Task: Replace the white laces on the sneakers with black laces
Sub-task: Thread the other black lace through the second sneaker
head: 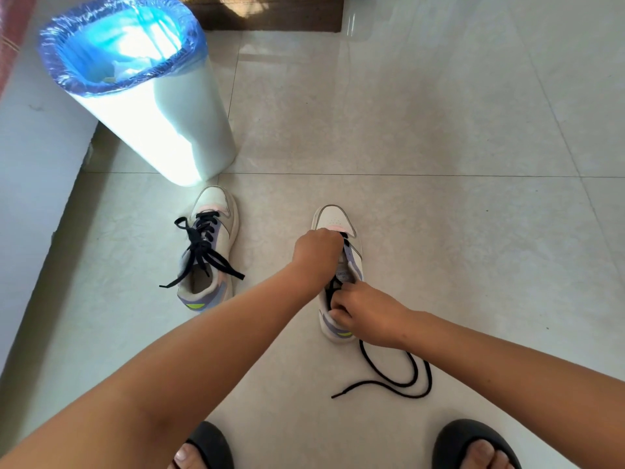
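Two white sneakers with lilac panels stand on the tiled floor. The left sneaker [209,252] carries a black lace tied in a bow. My left hand [316,250] is curled over the front eyelets of the right sneaker [334,220] and pinches the black lace [399,380] there. My right hand [367,311] grips the same lace at the shoe's opening. The lace's free ends trail in loops on the floor behind the heel. The middle of the right sneaker is hidden by my hands.
A tall white bin [159,120] with a blue bag liner stands just beyond the left sneaker. A white wall base [30,184] runs along the left. A brown mat [270,15] lies at the far edge. My feet in black slippers [473,445] are at the bottom.
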`<move>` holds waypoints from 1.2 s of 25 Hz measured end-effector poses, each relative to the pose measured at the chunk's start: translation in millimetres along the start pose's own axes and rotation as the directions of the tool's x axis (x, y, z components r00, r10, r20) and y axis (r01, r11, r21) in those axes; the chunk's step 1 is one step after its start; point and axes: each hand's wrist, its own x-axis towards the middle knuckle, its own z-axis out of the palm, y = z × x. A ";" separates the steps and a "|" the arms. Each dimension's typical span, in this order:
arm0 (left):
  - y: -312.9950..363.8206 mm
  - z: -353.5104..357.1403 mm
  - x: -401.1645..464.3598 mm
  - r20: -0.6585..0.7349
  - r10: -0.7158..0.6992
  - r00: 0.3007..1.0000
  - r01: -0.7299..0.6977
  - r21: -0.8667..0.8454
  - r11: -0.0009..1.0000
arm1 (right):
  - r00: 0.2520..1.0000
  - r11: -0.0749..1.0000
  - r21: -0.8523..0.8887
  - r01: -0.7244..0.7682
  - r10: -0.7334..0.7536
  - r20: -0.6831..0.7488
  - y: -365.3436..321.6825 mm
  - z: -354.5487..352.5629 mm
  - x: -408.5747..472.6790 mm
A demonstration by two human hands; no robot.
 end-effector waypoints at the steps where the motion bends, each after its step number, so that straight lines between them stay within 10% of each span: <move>1: -2.7 0.4 3.1 -0.001 -0.025 1.000 0.025 -0.067 0.997 | 1.000 1.000 0.002 -0.010 0.010 -0.013 -0.1 1.1 0.0; 3: -14.6 4.0 8.1 0.066 -0.156 0.985 0.169 -0.446 0.879 | 0.998 0.999 0.012 -0.043 0.044 -0.044 0.0 3.6 -0.5; 7: -34.3 21.6 0.0 0.338 -0.140 0.931 0.361 -0.909 0.207 | 0.971 0.974 0.173 -0.148 0.177 -0.161 3.9 2.7 -4.5; 12: -33.0 40.7 -2.5 0.124 -0.219 0.968 0.205 -0.892 0.403 | 0.911 0.922 0.269 -0.277 0.341 -0.232 15.3 -8.3 -14.4; 19: -25.3 43.5 -11.4 0.064 -0.370 0.927 0.200 -0.918 0.343 | 0.860 0.962 -0.153 -0.228 0.125 -0.495 13.9 -14.0 9.6; 26: -2.7 39.9 -15.4 0.257 -0.506 0.823 0.308 -0.951 0.019 | 0.882 0.971 0.137 -0.195 0.235 -0.409 21.5 -12.3 58.7; 30: -15.5 44.3 -15.7 0.392 -0.225 0.892 0.328 -0.903 -0.277 | 0.872 0.862 0.470 -0.189 0.368 -0.325 29.3 -8.3 63.6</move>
